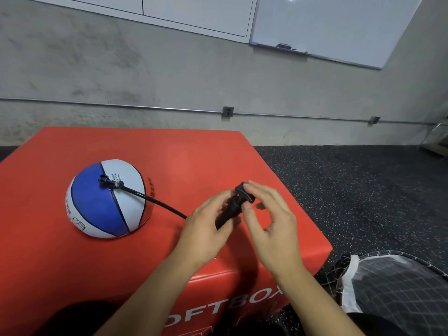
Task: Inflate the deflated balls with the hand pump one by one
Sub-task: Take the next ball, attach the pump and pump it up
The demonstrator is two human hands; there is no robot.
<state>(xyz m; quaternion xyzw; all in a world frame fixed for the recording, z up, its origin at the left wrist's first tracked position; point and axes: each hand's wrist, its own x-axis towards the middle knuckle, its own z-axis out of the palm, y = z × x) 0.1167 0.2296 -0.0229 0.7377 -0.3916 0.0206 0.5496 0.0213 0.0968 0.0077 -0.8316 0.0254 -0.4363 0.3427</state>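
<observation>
A blue and white ball [106,200], flattened at its base into a dome, sits on the left part of the red soft box [169,154]. A black hose [155,202] runs from the ball's valve to a small black hand pump [230,209]. My left hand [206,229] grips the pump's barrel, which tilts up to the right. My right hand [269,219] is at the pump's T-handle [243,192], with its thumb under the handle and its fingers bent over the top. The lower end of the pump is hidden behind my left hand.
The red box stands on dark speckled rubber floor [351,190] in front of a concrete wall. A black mesh basket [397,292] with white material in it sits at the lower right. A whiteboard [339,23] hangs high on the wall.
</observation>
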